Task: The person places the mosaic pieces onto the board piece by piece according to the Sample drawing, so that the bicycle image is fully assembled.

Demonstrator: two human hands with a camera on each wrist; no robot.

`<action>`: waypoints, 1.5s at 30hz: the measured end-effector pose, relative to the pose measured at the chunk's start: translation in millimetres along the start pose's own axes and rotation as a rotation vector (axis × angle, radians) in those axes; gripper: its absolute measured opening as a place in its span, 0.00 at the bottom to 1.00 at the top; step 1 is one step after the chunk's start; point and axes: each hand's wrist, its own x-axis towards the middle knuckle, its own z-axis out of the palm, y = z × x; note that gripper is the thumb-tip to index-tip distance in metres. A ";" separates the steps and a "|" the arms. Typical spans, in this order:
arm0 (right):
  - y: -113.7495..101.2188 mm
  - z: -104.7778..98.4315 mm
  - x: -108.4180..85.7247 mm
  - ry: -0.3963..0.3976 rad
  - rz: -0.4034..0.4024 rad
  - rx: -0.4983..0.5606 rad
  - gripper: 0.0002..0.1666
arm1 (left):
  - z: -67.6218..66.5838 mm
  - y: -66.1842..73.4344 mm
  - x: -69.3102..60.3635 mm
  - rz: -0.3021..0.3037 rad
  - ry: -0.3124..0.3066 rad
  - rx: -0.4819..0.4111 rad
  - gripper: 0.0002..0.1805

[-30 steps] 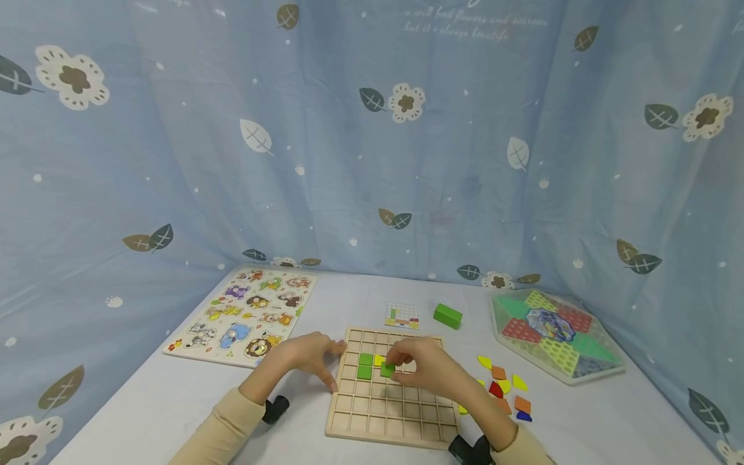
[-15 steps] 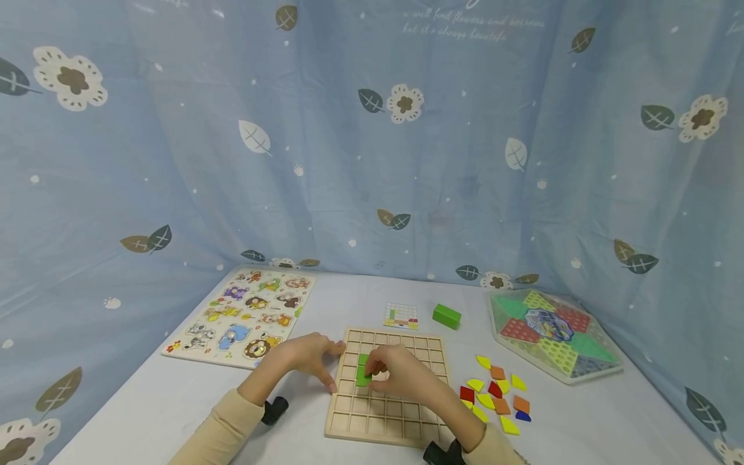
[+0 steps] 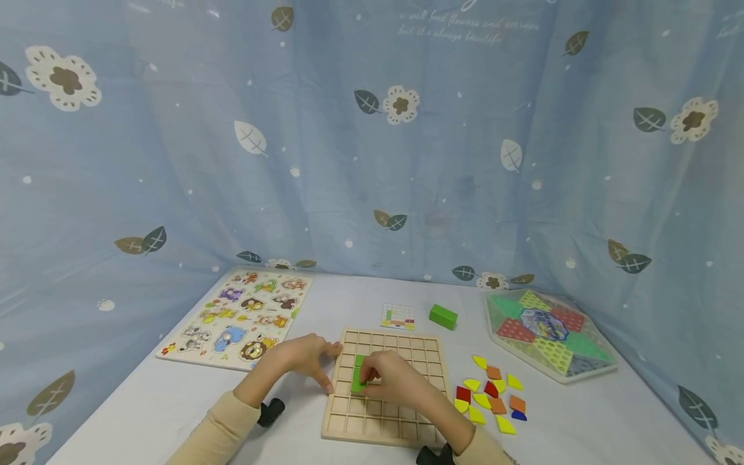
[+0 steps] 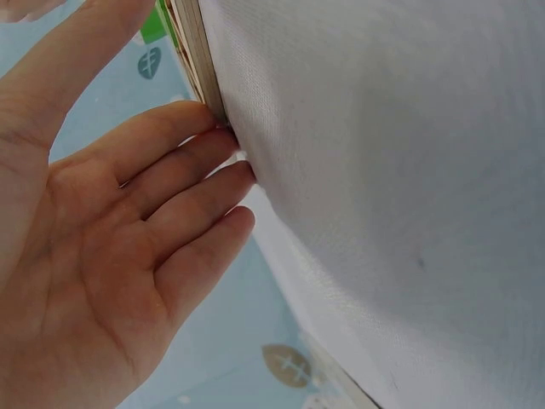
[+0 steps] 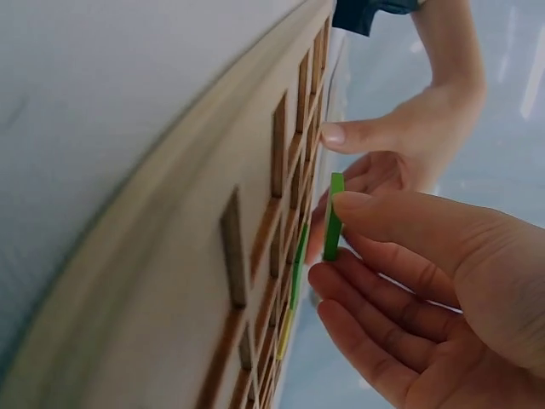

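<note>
A wooden grid board (image 3: 372, 426) lies on the white table. My right hand (image 3: 396, 382) is over its left part. In the right wrist view a green tile (image 5: 335, 217) is pinched between the thumb and fingers of that hand (image 5: 426, 281), just off the grid. Green tiles (image 3: 360, 360) sit in the board's left cells, partly covered by the hand; a yellow one (image 5: 284, 334) shows in the right wrist view. My left hand (image 3: 305, 360), fingers straight, touches the board's left edge; in the left wrist view its fingertips (image 4: 223, 136) meet that edge.
An animal puzzle board (image 3: 241, 316) lies at the left. Behind the grid are a pattern card (image 3: 398, 316) and a green block (image 3: 444, 316). Loose yellow, orange, red and blue pieces (image 3: 493, 372) lie right of the board, with a hexagonal game box (image 3: 546, 332) beyond.
My right hand has moved left across the grid with the green tile, uncovering more loose pieces at the right. The left hand stays at the board's edge.
</note>
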 end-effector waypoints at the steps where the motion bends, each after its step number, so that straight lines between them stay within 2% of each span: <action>1: 0.3 0.4 0.2 0.000 -0.001 -0.002 0.08 | 0.3 -0.2 0.1 0.002 0.001 -0.003 0.47; 20: 1.6 8.2 2.0 -0.011 0.024 -0.030 0.08 | 0.0 -1.3 -1.4 0.000 0.004 0.012 0.47; 32: -2.6 7.9 2.1 -0.012 0.010 -0.032 0.07 | -1.9 1.3 -6.8 -0.016 0.005 0.004 0.47; 38: -4.4 1.5 -0.7 -0.035 0.013 -0.051 0.06 | -1.4 -0.5 -4.4 0.003 0.002 0.008 0.48; 45: -1.0 -13.8 -11.7 -0.019 -0.026 -0.057 0.06 | -2.3 0.1 -1.8 0.030 -0.003 0.029 0.48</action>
